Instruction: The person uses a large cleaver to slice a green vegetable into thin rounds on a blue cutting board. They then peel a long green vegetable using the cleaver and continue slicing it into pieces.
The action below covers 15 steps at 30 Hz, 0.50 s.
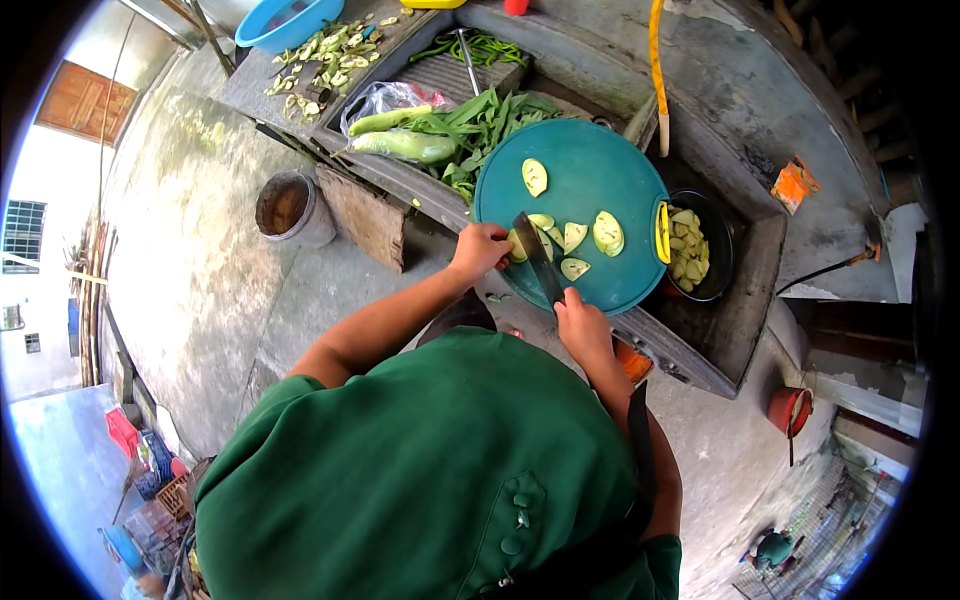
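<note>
A round teal cutting board [582,165] with a yellow handle lies across the edge of a concrete trough. My right hand [583,328] grips a dark-bladed knife [539,260], its blade slanting over the board up to the left. At the board's left edge, the closed fingers of my left hand [482,250] pinch a pale green eggplant slice [517,247] beside the blade. More cut pieces lie right of the knife, including a wedge [575,237] and overlapping round slices [608,233]. One slice [535,177] rests apart, farther back.
A black bowl [727,246] of cut pieces stands right of the board. Whole green eggplants [405,146], leafy greens [505,120] and green beans [487,48] lie in the trough [745,335]. A yellow hose [657,60] hangs behind. A bucket [315,218] stands at left.
</note>
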{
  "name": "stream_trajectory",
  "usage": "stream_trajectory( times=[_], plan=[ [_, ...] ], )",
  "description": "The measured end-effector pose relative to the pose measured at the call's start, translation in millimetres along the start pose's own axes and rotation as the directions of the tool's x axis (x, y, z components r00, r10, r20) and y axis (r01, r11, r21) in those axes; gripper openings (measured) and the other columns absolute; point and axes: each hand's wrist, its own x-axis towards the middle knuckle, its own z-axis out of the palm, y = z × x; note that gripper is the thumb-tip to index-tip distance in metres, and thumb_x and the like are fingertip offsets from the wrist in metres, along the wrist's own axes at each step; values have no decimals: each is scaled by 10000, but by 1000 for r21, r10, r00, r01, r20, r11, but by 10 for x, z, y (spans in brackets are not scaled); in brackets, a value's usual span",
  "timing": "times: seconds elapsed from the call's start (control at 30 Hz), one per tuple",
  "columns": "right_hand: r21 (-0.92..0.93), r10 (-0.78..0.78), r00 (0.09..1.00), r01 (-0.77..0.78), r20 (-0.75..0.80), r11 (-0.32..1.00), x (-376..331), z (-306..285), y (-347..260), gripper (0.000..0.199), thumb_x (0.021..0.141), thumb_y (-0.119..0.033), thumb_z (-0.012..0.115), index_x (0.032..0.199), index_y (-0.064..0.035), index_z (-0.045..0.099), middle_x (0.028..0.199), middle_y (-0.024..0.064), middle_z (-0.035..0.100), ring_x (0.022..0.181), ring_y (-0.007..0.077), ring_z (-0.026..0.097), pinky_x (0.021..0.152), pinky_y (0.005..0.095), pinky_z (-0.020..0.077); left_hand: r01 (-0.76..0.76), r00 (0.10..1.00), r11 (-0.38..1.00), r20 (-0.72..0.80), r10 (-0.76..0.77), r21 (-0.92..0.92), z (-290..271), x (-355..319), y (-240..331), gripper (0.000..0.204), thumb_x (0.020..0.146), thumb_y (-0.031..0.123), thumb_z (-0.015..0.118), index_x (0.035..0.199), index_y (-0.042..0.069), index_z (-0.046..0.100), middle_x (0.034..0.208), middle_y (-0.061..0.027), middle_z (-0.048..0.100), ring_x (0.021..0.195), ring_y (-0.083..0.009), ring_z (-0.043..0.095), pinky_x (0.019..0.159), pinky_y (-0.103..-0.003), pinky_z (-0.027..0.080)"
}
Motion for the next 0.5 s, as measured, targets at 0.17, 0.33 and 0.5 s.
stream_trajectory(
  times=[0.17, 0.33, 0.5],
  plan=[
    [-20, 40, 997, -39, 67, 999, 41, 22, -35, 246, 831, -178, 509, 957, 6, 404, 637, 244, 547, 608, 434, 529, 525, 506, 395, -3, 1000, 1000, -22, 3, 0, -5, -1, -8, 175, 745, 36, 617, 868, -79, 569, 665, -114, 616, 511, -147, 593, 459, -268, 488],
    [-26, 34, 992, -31, 123, 999, 178, 20, -43, 209, 833, -148, 474, 940, 12, 394, 648, 231, 563, 628, 427, 546, 559, 509, 414, -48, 999, 993, -15, 50, 111, 35, -5, -20, 143, 736, 23, 614, 832, -69, 561, 644, -119, 606, 501, -139, 586, 446, -262, 476],
    [-54, 92, 994, -89, 52, 995, 371, 69, -159, 193, 831, -161, 475, 914, -2, 405, 641, 217, 570, 624, 397, 569, 559, 492, 429, -207, 978, 950, 21, 208, 233, 81, -62, -50, 146, 704, 1, 608, 839, -28, 560, 680, -113, 592, 542, -168, 585, 495, -280, 471]
  ],
)
